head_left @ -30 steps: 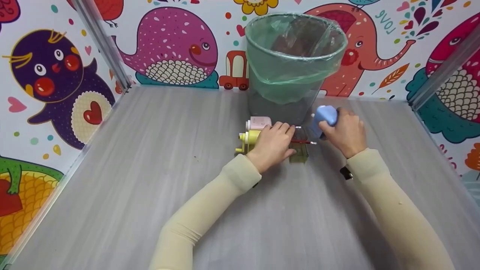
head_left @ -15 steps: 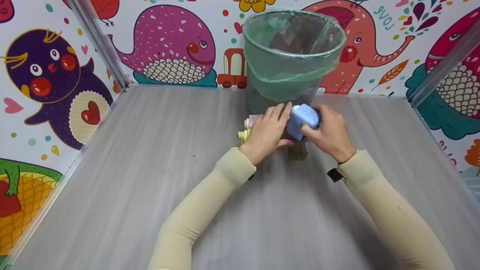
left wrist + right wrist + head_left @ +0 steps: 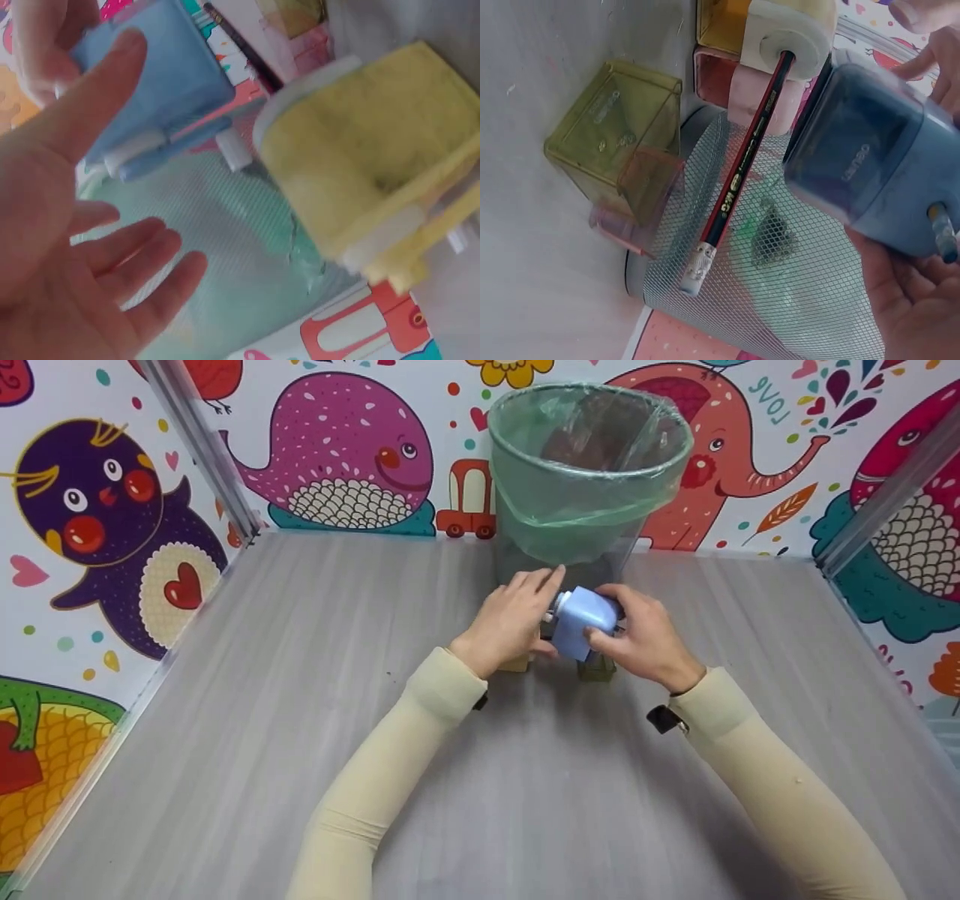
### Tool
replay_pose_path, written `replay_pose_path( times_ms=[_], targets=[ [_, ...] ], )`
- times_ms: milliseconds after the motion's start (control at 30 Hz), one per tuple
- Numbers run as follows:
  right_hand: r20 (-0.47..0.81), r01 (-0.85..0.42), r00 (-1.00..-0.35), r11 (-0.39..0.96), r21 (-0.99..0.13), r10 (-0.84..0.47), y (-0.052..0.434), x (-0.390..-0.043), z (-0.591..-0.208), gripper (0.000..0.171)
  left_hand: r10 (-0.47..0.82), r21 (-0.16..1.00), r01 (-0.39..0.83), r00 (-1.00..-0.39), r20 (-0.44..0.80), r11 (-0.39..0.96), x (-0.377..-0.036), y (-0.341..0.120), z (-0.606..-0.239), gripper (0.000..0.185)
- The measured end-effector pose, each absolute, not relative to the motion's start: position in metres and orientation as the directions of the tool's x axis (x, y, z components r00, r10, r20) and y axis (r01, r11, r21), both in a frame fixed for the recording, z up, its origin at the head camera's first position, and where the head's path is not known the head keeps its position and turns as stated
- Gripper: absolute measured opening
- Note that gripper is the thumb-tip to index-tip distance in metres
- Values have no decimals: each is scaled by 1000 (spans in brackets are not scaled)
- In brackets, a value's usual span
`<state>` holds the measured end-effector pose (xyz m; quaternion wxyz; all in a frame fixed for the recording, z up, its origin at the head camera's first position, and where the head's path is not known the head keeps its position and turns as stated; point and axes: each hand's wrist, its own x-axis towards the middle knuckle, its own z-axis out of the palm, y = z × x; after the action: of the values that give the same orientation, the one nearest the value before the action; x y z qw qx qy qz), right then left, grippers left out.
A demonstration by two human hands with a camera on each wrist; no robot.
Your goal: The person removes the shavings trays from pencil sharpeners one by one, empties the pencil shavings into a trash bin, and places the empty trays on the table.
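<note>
My right hand [image 3: 649, 641] grips a blue desktop pencil sharpener [image 3: 581, 619], tilted and raised over the table. Close to its left side is my left hand [image 3: 506, 619], fingers spread and thumb out; in the left wrist view the thumb overlaps the blue body. A yellow pencil sharpener [image 3: 367, 142] stands below the left hand, mostly hidden from the head. From its white front sticks a red and black pencil [image 3: 742, 165] with an eraser end. Beside it is a pink sharpener [image 3: 761, 101]. A clear yellow shavings drawer [image 3: 611, 135] lies apart on the table.
Behind the sharpeners stands a mesh waste bin [image 3: 517, 566] with a green liner [image 3: 592, 502]. A clear pink drawer [image 3: 622, 229] lies between the yellow drawer and the bin. Patterned panels [image 3: 360, 450] enclose the grey table [image 3: 300, 697].
My right hand has carried the blue sharpener left, across in front of the pencil. My left hand has come off the yellow sharpener and shifted slightly left.
</note>
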<state>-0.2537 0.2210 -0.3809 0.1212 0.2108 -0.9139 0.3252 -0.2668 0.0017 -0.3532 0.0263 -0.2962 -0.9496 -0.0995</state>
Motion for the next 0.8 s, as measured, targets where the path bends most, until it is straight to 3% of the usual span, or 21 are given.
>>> replay_pose_path(
  times_ms=[333, 567, 800],
  targets=[
    [344, -549, -836, 629, -551, -429, 212, -248, -386, 55, 523, 289, 516, -850, 58, 807, -269, -17, -344, 107],
    [375, -612, -790, 593, -523, -486, 206, -244, -391, 54, 497, 284, 490, -866, 51, 824, -270, -18, -345, 91],
    [373, -635, -771, 576, -515, -517, 202, -240, -400, 58, 492, 255, 483, -870, 33, 837, -273, -18, -347, 87]
  ],
)
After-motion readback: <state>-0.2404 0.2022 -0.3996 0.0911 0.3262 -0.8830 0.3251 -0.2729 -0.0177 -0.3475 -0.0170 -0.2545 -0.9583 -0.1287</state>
